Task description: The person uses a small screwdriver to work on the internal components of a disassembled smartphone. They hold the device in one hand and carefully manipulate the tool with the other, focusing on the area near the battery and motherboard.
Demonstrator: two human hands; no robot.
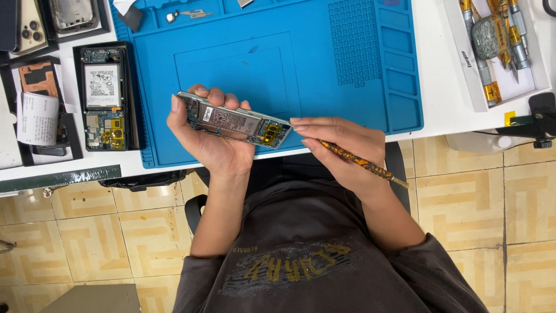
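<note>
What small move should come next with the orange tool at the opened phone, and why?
Probably ease the tool's tip a little further into the phone's lower end. The left hand holds the opened phone tilted above the blue mat, and the right hand holds the orange patterned tool with its tip at that end.

Two opened phones (234, 122) (104, 95) (backs off) — one blue mat (324, 64).

A dark grey shirt (324, 261) is worn, with sleeves pushed up above the elbows. A faded yellow and grey print is seen on the chest of the shirt. The arms below the sleeves are left bare.
</note>
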